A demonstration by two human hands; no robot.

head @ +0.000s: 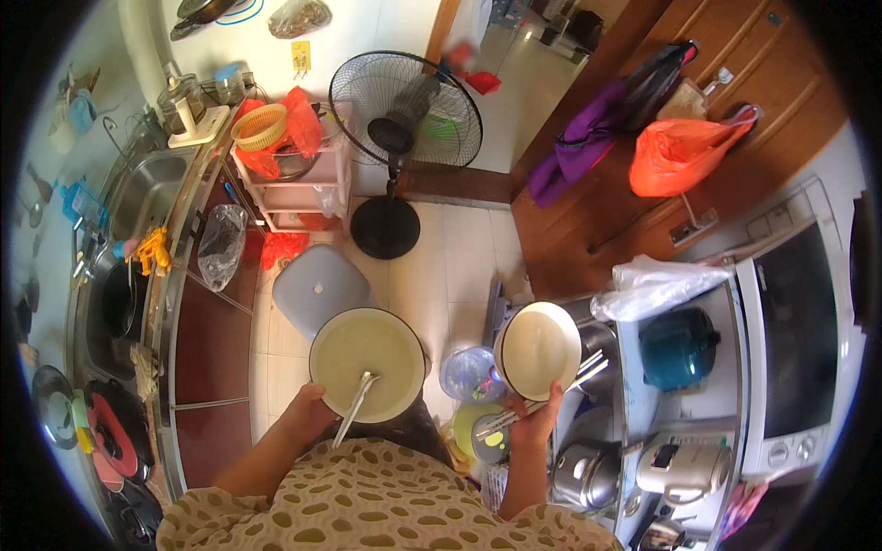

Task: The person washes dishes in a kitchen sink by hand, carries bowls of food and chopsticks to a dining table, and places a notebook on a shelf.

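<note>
My left hand (318, 408) grips the near left rim of a large round bowl (331, 386) holding a pale, cloudy liquid. A metal spoon (353, 412) leans in this bowl, its handle sticking out over the near rim. On the right, my right hand (539, 421) clasps a smaller cream bowl (539, 344) by its near side, together with several chopsticks (506, 421). The small bowl is tilted, and its pale inside shows; whether it holds anything I cannot tell. Both bowls are in front of my patterned top (386, 489), above the tiled floor.
Ahead stand a grey stool (320, 286), a black floor fan (386, 227) and a pink shelf rack (293, 196). A counter with a steel sink (155, 182) runs along the left. On the right are shelves with a steel pot (586, 472) and a microwave oven (799, 330). Bags hang on a wooden door (572, 255).
</note>
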